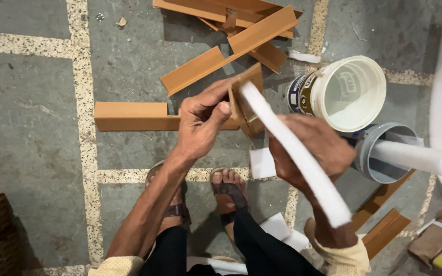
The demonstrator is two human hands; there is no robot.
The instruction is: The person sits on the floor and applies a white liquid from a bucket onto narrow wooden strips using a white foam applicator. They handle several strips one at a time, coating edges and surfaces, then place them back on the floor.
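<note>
- I pick the white bucket (351, 92) as my landmark; it lies tipped on its side on the grey floor (31, 128), mouth towards me
- Just left of the bucket, my left hand (200, 117) grips a small brown corner piece (246, 99), thumb pressed on its near face and fingers curled behind it
- Just below the bucket, my right hand (308, 148) is closed around a long white foam strip (295, 153); the strip's upper end touches the corner piece and its lower end runs down past my wrist
- I judge the step in hand to be laying the foam strip against the inner face of the corner piece; the strip's tip meets the piece, but most of its length stands off at a slant
- The next move, as I read it, calls for swinging the strip into line with the piece and pressing it down along the fold while the left hand keeps the piece from twisting
- Left and above the bucket, more brown angle lengths (231, 30) lie loose in a heap
- Right below the bucket, a grey tub (377, 153) holds another foam bar (410, 156)
- Further below the bucket, my sandalled feet (226, 191) rest on the floor, with white offcuts (262, 163) beside them
</note>
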